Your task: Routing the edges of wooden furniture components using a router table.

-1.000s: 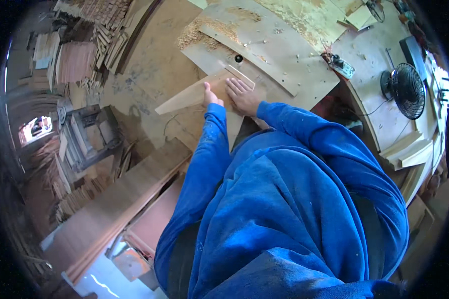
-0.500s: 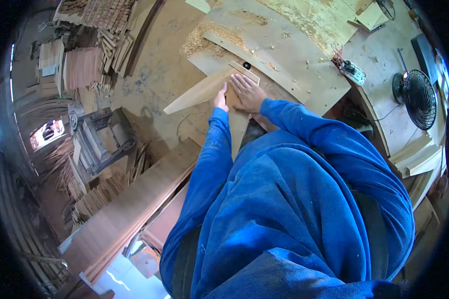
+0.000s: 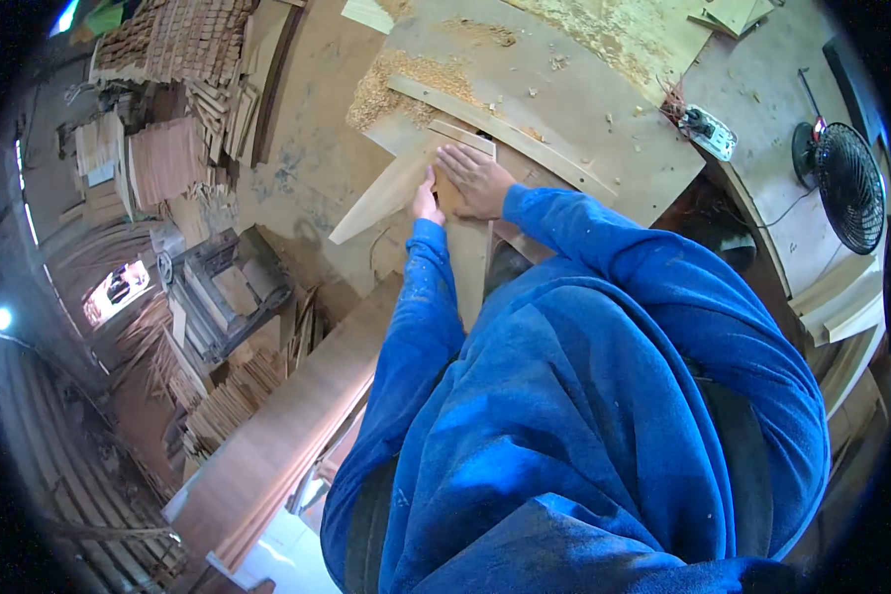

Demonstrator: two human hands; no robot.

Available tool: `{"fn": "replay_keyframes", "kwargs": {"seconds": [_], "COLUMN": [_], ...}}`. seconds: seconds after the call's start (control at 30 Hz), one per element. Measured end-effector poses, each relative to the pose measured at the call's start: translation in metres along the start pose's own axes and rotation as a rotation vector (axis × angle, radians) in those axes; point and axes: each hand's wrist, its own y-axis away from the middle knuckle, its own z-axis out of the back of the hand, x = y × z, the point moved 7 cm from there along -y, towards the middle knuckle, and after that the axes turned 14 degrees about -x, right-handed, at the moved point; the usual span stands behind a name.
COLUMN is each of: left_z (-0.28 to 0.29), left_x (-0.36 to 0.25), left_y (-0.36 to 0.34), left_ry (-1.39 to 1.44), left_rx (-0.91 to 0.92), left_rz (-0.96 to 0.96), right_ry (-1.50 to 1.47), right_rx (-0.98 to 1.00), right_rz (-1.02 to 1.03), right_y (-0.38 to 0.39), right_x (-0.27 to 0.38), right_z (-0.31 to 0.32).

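A pale, tapered wooden board (image 3: 374, 201) lies on the bench sheet, with its narrow end pointing left. My right hand (image 3: 479, 184) rests flat over its right end, fingers stretched out. Beside it, my left hand (image 3: 426, 205) closes on the edge of a tan wooden piece (image 3: 447, 196) between the two hands, thumb up; its other fingers are mostly hidden. Just beyond my fingertips is a short pale strip (image 3: 465, 137), close to a long wooden strip (image 3: 495, 121) lying across the sheet. A dark round spot (image 3: 484, 136) shows partly between these strips.
Wood shavings (image 3: 391, 94) are heaped at the long strip's far end. To the right are a switch box (image 3: 709, 134) with loose wires and a black fan (image 3: 849, 188). Left stand stacked boards (image 3: 163, 158) and a machine (image 3: 230, 292); a long plank (image 3: 287, 406) lies near my left arm.
The view has turned slightly. Both hands and the tapered board have shifted a little toward the long strip, and the short strip now covers more of the dark round spot.
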Motion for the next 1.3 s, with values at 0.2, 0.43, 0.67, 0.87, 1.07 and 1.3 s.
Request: {"fn": "replay_keyframes", "kwargs": {"seconds": [0.2,0.43,0.67,0.87,1.07,1.3], "left_z": [0.003,0.008,0.002,0.004,-0.002,-0.005], "left_x": [-0.005,-0.016,-0.021,-0.026,-0.026,-0.017], "left_y": [-0.011,-0.022,-0.009,-0.011,-0.005,-0.006], "left_ry": [0.015,0.049,0.001,0.015,0.015,0.009], "left_rx": [0.012,0.018,-0.02,-0.001,0.017,0.019], "left_rz": [-0.022,-0.048,-0.014,-0.048,-0.051,-0.054], "right_ry": [-0.049,0.071,0.112,0.115,0.104,0.118], "right_rx": [0.018,0.128,0.112,0.112,0.142,0.16], "right_rz": [-0.01,0.047,0.041,0.04,0.016,0.003], "right_y": [-0.009,-0.027,-0.026,-0.028,-0.025,-0.015], "right_x": [-0.002,-0.001,-0.001,0.002,0.0,-0.002], "right_z": [-0.002,-0.005,-0.006,0.0,0.002,0.005]}}
